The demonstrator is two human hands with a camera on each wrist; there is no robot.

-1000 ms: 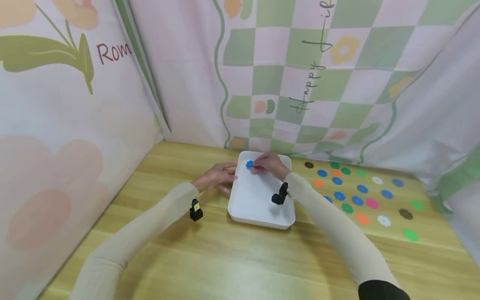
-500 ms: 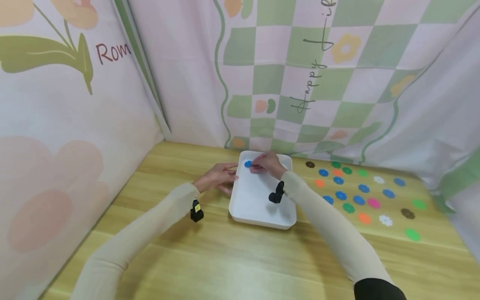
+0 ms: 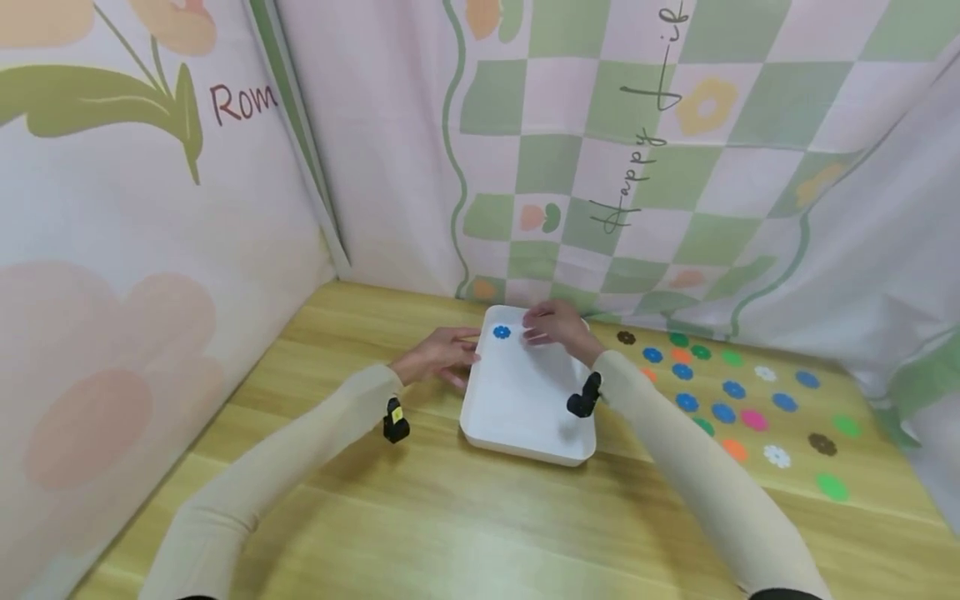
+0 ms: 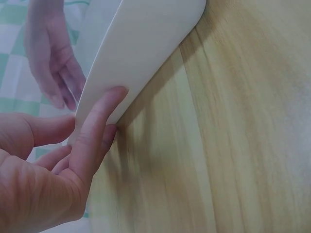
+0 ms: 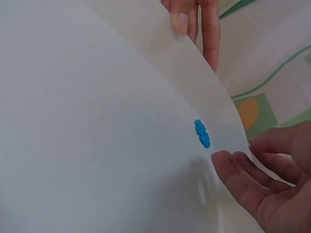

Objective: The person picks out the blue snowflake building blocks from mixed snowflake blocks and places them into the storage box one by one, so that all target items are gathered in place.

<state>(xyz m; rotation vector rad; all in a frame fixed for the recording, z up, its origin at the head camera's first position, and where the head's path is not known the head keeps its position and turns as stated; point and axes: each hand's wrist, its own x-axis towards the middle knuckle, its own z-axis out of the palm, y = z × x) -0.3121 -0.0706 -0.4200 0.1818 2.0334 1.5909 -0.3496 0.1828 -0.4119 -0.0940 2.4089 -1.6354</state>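
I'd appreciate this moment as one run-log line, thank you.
left hand: touching tray; right hand: over tray, holding nothing; blue flower piece: in tray, near far-left corner; other pieces: on table

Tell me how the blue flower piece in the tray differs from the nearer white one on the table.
The blue flower piece is solid blue, the white flower piece white. The blue one lies in the tray, the white one on the wooden table. The right hand is beside the blue one; neither hand is near the white one. Both are flower-shaped.
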